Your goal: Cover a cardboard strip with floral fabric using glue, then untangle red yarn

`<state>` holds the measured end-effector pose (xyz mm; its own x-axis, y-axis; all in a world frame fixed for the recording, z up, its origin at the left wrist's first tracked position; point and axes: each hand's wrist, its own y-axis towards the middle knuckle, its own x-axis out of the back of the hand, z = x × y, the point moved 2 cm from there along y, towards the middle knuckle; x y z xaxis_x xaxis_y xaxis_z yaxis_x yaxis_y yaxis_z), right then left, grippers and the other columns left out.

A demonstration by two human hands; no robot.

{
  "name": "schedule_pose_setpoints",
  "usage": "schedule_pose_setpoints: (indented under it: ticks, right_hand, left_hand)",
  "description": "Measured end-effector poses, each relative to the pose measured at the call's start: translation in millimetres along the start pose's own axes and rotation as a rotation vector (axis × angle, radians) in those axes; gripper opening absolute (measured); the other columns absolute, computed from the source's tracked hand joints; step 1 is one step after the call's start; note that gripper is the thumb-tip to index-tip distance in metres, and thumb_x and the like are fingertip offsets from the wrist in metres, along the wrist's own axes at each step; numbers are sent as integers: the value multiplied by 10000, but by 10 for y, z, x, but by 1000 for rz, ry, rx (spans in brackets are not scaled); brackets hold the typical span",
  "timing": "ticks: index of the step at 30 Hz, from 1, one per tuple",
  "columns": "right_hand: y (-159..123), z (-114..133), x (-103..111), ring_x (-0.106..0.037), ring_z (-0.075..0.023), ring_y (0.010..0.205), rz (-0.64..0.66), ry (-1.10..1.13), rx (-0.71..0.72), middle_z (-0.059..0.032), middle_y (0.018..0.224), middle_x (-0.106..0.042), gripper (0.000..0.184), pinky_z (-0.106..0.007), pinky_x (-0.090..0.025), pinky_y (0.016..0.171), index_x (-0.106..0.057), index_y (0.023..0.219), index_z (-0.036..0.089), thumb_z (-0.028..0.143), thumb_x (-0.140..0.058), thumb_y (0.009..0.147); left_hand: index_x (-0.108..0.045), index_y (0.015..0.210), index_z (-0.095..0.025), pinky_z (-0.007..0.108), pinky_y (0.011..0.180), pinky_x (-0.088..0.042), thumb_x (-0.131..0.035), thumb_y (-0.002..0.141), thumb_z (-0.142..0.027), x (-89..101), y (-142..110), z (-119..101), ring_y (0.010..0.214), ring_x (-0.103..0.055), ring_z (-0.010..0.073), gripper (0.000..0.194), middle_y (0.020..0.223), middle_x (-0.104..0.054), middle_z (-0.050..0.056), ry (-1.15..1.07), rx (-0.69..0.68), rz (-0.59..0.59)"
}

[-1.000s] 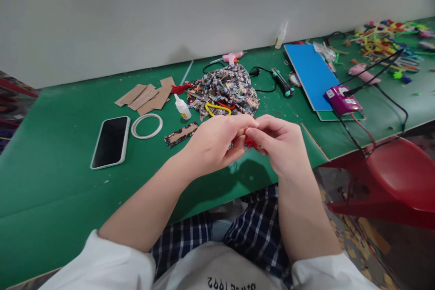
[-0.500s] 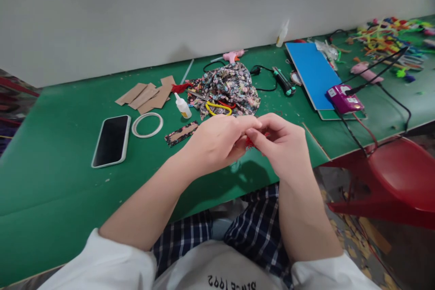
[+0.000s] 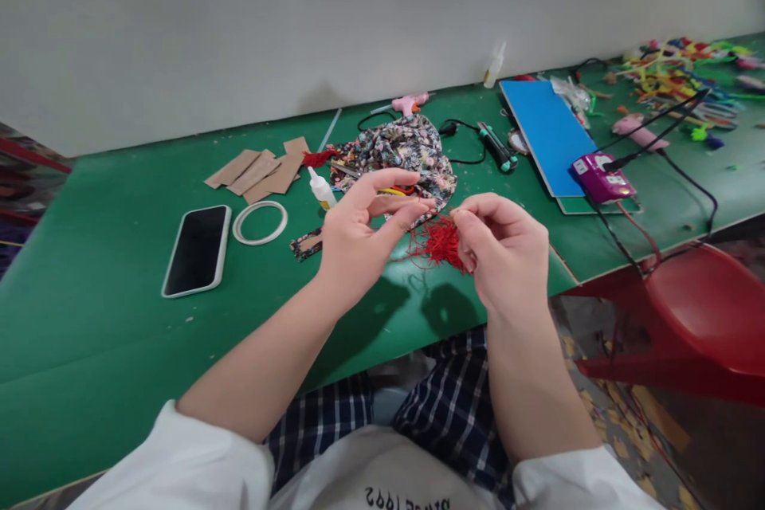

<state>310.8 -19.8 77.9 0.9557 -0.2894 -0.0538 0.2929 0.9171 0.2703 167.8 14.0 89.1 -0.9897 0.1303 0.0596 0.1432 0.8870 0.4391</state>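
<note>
A tangled bundle of red thread [image 3: 441,242] hangs over the front of the table, pinched at its right side by my right hand [image 3: 505,247]. Thumb and fingertips of my left hand [image 3: 362,235] are pressed together on a strand of red thread just left of the other hand, with a small gap between the two. Loose ends trail below the left fingertips. Beyond the hands lies crumpled floral fabric [image 3: 412,151], with scissors [image 3: 402,190] on it, partly hidden by my left fingers. A fabric-edged cardboard strip [image 3: 307,245] is partly covered by my left hand.
Left of the hands are a phone [image 3: 197,251], a tape roll [image 3: 260,237], cardboard pieces [image 3: 268,171] and a glue bottle [image 3: 323,190]. Behind the fabric lies a pink glue gun [image 3: 409,103]. A cutter [image 3: 498,147], blue board [image 3: 547,135] and purple power socket [image 3: 602,178] are on the right.
My hands, earlier close together around the red thread, have moved apart. The left hand has shifted left and lifted its index finger, and more of the red bundle now shows.
</note>
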Motion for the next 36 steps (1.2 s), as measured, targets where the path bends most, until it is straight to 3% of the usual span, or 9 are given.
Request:
schedule_pose_setpoints:
  ticks: [3, 8, 13, 19, 30, 36]
  right_hand:
    - [7, -1, 7, -364, -47, 441, -14, 1, 15, 43, 592, -496, 139, -210, -312, 394, -596, 731, 216, 342, -639, 769]
    - [14, 6, 17, -383, -47, 462, -19, 30, 15, 39, 624, -516, 109, -210, -329, 408, -606, 724, 220, 312, -651, 761]
    - [2, 28, 3, -459, -59, 512, 11, -3, 2, 17, 715, -580, 73, -209, -360, 415, -614, 733, 224, 283, -642, 764]
    - [-11, 34, -8, -461, -48, 480, 88, 10, 29, 22, 739, -585, 62, -204, -341, 375, -615, 727, 230, 269, -634, 772]
    - [-21, 69, 4, -416, -25, 427, 184, 9, 70, 31, 737, -570, 96, -200, -322, 348, -612, 706, 219, 285, -646, 767]
    - [-25, 77, 9, -476, -43, 502, 204, 13, 82, 21, 763, -574, 59, -190, -359, 379, -625, 726, 224, 256, -644, 773]
  left_hand:
    - [-671, 879, -172, 261, 748, -554, -695, 759, -284, 16, 50, 50, 777, -691, 148, 166, 824, -718, 20, -67, 69, -42]
    - [-681, 812, -181, 264, 798, -537, -699, 758, -241, 41, 87, 83, 823, -673, 129, 82, 850, -714, 13, -124, 15, -101]
    - [-690, 853, -199, 213, 688, -545, -706, 751, -238, -29, 2, 22, 704, -668, 104, 110, 789, -707, -9, -121, 60, 19]
    - [-583, 1020, -253, 181, 626, -536, -750, 696, -199, -42, -24, 12, 657, -660, 91, 369, 708, -669, -56, -220, 105, 134]
    - [-524, 973, -239, 181, 591, -510, -725, 729, -232, -28, 3, 42, 620, -639, 87, 316, 679, -636, -52, -335, 167, 303]
    - [-521, 948, -246, 176, 614, -511, -710, 744, -183, -19, 21, 38, 634, -637, 77, 285, 692, -652, -56, -426, 208, 376]
